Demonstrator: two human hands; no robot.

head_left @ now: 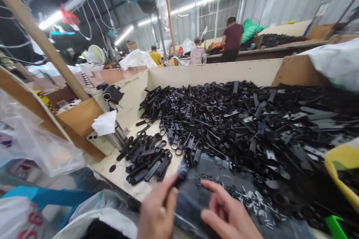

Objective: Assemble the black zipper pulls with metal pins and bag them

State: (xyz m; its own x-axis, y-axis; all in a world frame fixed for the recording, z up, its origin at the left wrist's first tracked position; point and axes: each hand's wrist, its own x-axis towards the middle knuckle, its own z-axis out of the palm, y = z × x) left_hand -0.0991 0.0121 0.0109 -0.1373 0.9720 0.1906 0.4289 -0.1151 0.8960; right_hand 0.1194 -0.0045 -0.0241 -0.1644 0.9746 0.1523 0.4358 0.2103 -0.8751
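My left hand (159,205) is closed around a small black plastic part (181,179), its end jutting out past the fingertips and blurred. To the right, my right hand (224,209) is over a dark plastic sheet (193,198), index finger stretched out and thumb apart, with nothing visible between them. The index fingertip is near a little heap of small dark screws (202,179); I cannot tell whether it touches them. Short silvery pins (256,201) are scattered further right. Beyond my left hand lies a cluster of black ring-ended handles (151,160).
A large heap of black parts (213,115) fills the bench behind the sheet. A metal cylinder fixture (119,138) with white tissue (105,123) stands left. A yellow-rimmed container (336,157) is at right, plastic bags (28,213) lower left. Several people work in the background.
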